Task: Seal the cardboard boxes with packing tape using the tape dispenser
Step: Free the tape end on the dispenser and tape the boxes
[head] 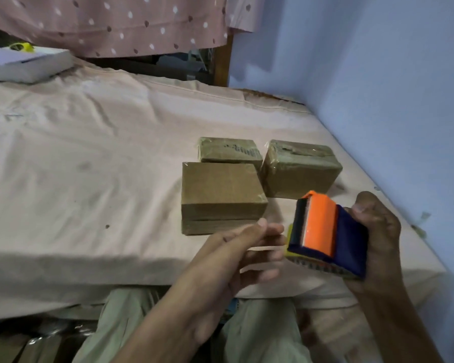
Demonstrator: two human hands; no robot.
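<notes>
Three brown cardboard boxes on pinkish sheet, clustered: near box [222,196] plain-topped, far box [230,150] and right box [300,167] glossy with tape. Dispenser [328,235], orange and dark blue, tilted, held above bed edge, just right of near box.

The right hand [375,231] wraps the far side of the orange, navy and yellow plastic tape dispenser [328,235], so its fingers are hidden behind the tool. Just left of that grip, the left hand [247,247] blurs at its fingertips; whether they touch the dispenser cannot be told. Beyond the grip, dark printing on the rear brown cardboard box [230,150] is too small to read. Far up-left of the grip, the flat white box [24,65] is cut by the frame's edge, as are both forearms below.
</notes>
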